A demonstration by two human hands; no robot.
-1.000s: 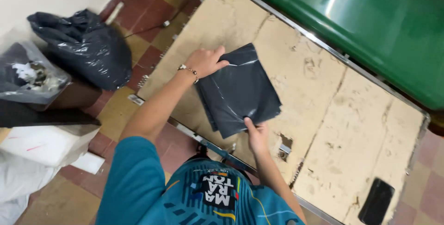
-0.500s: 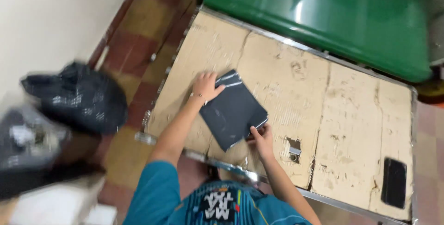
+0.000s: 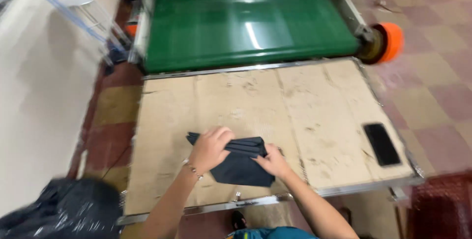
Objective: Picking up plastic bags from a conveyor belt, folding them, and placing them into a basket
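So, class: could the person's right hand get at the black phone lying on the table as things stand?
Probably yes: the right hand rests on the folded dark bag, and only bare table lies between it and the black phone.

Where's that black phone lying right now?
The phone lies flat near the table's right edge, right of both hands, apart from the folded dark bag.

Matt dark plastic bag [image 3: 241, 163], worn rough cardboard tabletop [image 3: 275, 101] w/ metal rim, glossy green belt [image 3: 246, 27].
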